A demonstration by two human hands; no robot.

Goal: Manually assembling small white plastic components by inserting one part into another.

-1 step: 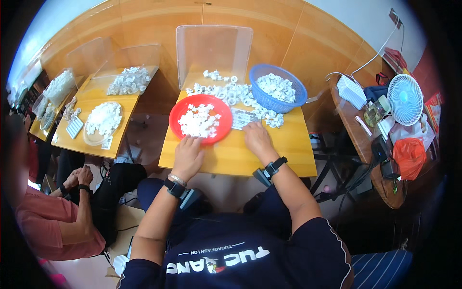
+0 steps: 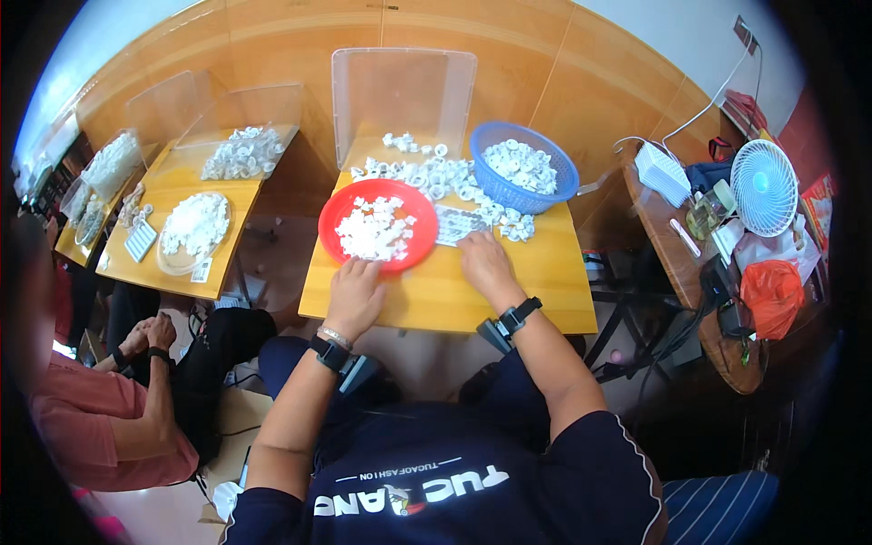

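My left hand (image 2: 356, 292) rests at the near edge of a round red plate (image 2: 331, 232), palm down, its fingers loosely bent and a little apart. Small white plastic pieces (image 2: 374, 227) are heaped in the plate. Just right of the plate lies a pale, flat tray (image 2: 454, 224) with rows of compartments. At its near right corner is my right hand (image 2: 489, 263), palm down, fingertips on or beside the tray. No held thing shows in either hand, though the undersides of the fingers are hidden.
White ring-shaped parts (image 2: 436, 177) spread behind the plate. A blue basket (image 2: 570, 186) of white parts stands at the back right, before a clear upright lid (image 2: 404, 100). Left, a person (image 2: 118, 409) sits by another table (image 2: 136, 263). A side table (image 2: 672, 259) holds a fan (image 2: 765, 188).
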